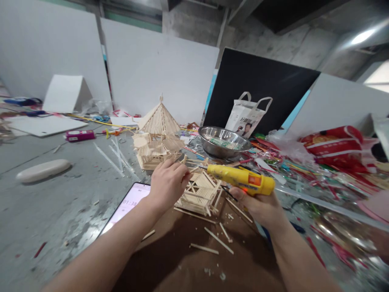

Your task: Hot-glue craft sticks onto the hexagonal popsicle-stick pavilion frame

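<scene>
My right hand (pixel 261 207) grips a yellow hot glue gun (pixel 240 177), its nozzle aimed left. Close to that nozzle, my left hand (pixel 168 180) pinches a thin wooden stick (pixel 194 168) between thumb and fingers. Below and between both hands stands a small open framework (pixel 200 194) built of wooden sticks, partly hidden by my left hand. Behind it rises a stick-built pavilion model (pixel 159 138) with a pointed roof. Several loose wooden sticks (pixel 219 240) lie on the brown board (pixel 170 263) nearer to me.
A phone (pixel 130 205) showing a timer lies left of my arm. Clear glue sticks (pixel 117 158), a white oblong object (pixel 44 170) and a purple box (pixel 80 135) lie farther left. A metal bowl (pixel 225 152), a white bag (pixel 244 117) and scattered scraps fill the right side.
</scene>
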Motion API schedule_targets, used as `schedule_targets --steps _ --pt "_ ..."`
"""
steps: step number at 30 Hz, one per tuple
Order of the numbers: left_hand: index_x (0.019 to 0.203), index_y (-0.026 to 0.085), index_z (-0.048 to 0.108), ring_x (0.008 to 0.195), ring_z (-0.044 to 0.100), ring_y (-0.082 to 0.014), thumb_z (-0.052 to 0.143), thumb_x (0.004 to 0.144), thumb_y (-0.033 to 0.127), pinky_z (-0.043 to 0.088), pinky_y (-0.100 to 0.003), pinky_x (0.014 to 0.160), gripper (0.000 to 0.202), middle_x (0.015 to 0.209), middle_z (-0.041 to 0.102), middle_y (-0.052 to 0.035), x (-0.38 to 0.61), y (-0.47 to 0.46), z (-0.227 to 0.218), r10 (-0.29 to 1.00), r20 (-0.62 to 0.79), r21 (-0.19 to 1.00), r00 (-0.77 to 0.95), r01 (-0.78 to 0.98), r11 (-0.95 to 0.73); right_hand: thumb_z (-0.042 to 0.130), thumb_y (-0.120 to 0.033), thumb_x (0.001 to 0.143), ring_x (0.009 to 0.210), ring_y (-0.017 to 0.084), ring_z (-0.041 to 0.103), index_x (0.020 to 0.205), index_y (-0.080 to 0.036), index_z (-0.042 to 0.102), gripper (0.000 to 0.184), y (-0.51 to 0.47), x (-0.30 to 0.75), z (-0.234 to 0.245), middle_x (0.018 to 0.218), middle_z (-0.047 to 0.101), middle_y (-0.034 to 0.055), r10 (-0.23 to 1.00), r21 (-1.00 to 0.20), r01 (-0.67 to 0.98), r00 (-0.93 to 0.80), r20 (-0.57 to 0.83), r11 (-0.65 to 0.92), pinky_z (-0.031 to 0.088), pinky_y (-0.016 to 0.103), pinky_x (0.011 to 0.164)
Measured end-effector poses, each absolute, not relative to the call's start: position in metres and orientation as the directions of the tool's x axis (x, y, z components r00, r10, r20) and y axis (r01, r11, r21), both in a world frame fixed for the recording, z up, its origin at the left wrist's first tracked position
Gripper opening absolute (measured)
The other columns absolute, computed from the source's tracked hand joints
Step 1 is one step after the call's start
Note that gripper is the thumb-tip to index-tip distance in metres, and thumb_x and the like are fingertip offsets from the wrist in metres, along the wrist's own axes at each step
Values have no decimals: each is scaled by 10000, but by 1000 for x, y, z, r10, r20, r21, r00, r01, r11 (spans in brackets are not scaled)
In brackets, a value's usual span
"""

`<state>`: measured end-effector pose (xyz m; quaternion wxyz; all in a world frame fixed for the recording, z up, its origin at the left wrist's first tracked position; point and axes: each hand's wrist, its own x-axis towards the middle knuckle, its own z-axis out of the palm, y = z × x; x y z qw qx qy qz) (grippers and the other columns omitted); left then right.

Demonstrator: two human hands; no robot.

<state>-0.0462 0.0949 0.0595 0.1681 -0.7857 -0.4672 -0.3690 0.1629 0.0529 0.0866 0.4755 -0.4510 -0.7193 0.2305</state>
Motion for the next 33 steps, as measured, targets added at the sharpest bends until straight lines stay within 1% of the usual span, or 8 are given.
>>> schedule_targets --steps 4,9,14,19,25,30,33 --pt "598 181 546 650 462 -151 456 765 298 332 -257 596 222 584 562 -17 -47 95 59 610 741 76 281 867 -492 600 -328 668 784 193 615 894 -231 634 249 53 164 86 851 663 11 878 -768 437 -134 459 468 514 336 725" --pt "592 178 533 643 460 -147 464 761 303 328 -252 595 221 583 558 -17 -48 96 60 618 737 82 276 870 -487 609 -335 651 741 197 616 854 -223 639 234 53 168 82 786 664 13 892 -769 470 -105 439 434 522 339 681" --pt "599 173 545 642 461 -147 459 765 306 327 -257 600 229 590 567 -26 -48 96 60 615 740 109 272 854 -509 609 -315 653 737 182 618 849 -225 636 217 53 167 83 777 666 8 882 -760 462 -127 453 457 520 315 691" --pt "614 176 561 641 461 -146 439 781 299 330 -265 615 240 593 584 -17 -48 98 58 587 754 104 295 828 -550 609 -332 649 729 185 617 840 -225 641 221 54 168 84 788 667 13 887 -756 481 -121 445 445 520 323 691" --pt "611 180 571 635 469 -143 451 778 279 336 -264 620 228 586 591 -4 -47 99 57 550 775 78 311 816 -572 610 -336 646 730 186 616 850 -230 638 232 54 170 81 781 664 12 901 -777 475 -91 424 413 522 330 680" --pt "620 178 580 640 480 -145 451 780 279 344 -269 629 229 600 605 -5 -47 99 57 538 782 77 314 809 -583 624 -325 631 709 175 616 827 -231 637 218 54 166 86 747 663 2 887 -775 450 -98 451 443 524 317 665" --pt "638 176 585 636 481 -143 441 786 272 347 -273 638 227 602 608 -2 -47 99 57 541 772 75 334 797 -599 620 -326 636 681 171 611 800 -228 634 191 54 164 88 711 653 3 873 -764 441 -111 475 472 526 306 622"
